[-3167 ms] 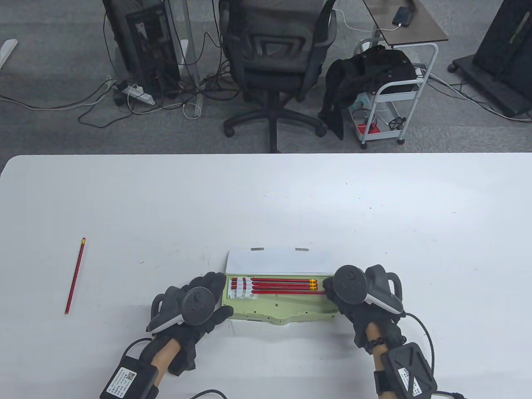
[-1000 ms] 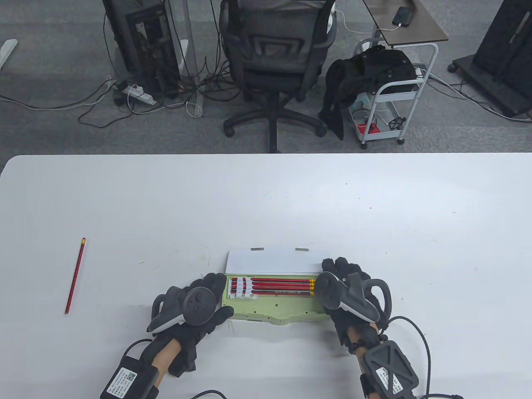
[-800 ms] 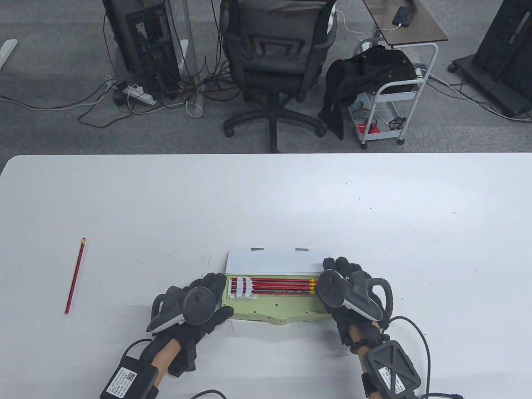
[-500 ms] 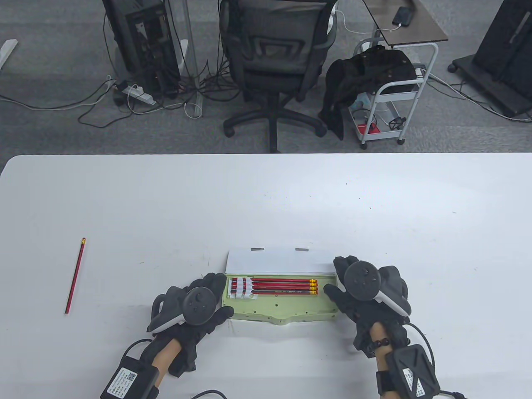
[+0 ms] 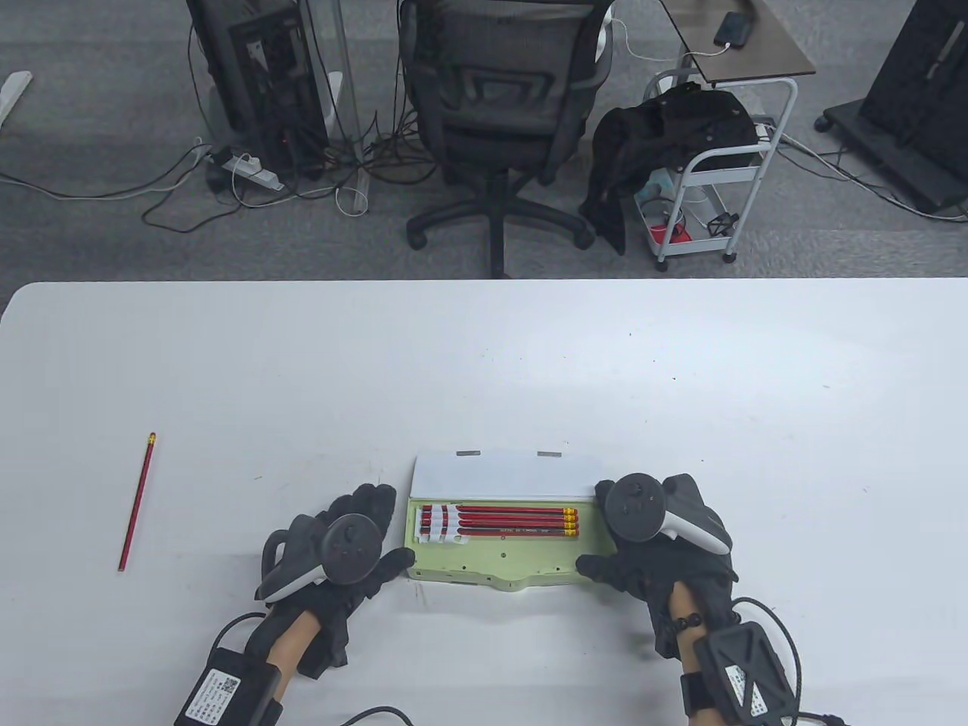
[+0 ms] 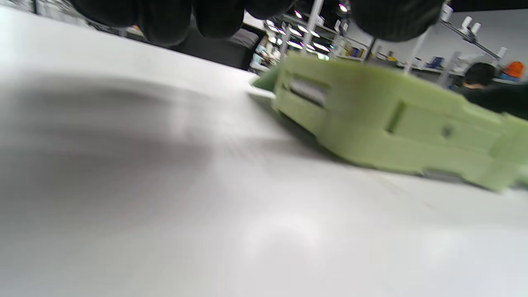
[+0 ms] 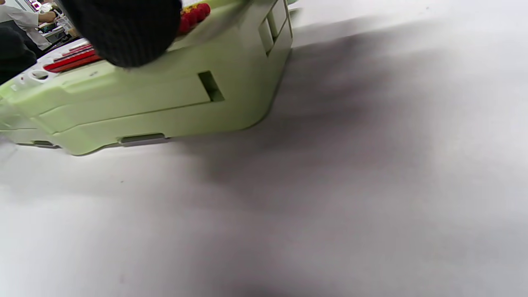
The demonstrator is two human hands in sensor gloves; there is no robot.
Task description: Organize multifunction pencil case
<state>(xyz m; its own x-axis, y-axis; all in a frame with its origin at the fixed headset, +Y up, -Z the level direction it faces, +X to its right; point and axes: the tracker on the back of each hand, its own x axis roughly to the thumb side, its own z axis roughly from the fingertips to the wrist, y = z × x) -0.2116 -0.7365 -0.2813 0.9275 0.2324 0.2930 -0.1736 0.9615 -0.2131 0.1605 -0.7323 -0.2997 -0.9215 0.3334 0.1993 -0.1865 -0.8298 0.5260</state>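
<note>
The green pencil case [image 5: 503,563] lies open near the table's front edge, its white lid [image 5: 503,476] folded back. Several red pencils [image 5: 507,520] lie side by side in it, their left ends in white clips. My left hand [image 5: 336,544] lies at the case's left end with fingers spread, thumb tip by the front left corner; the left wrist view shows the case [image 6: 392,123] slightly apart from the fingers [image 6: 165,20]. My right hand [image 5: 650,529] wraps the right end, and its thumb [image 7: 123,33] lies on the case's [image 7: 156,103] front rim. Its other fingers are hidden.
One more red pencil [image 5: 136,503] lies loose far to the left on the white table [image 5: 484,363]. Beyond the table's far edge stand an office chair [image 5: 503,113], a computer tower [image 5: 257,76] and a small cart [image 5: 711,174].
My right hand left the pencils' eraser ends and drew back to the case's right end, thumb now along the front. My left hand slid slightly left and back. The fourth pencil now lies level.
</note>
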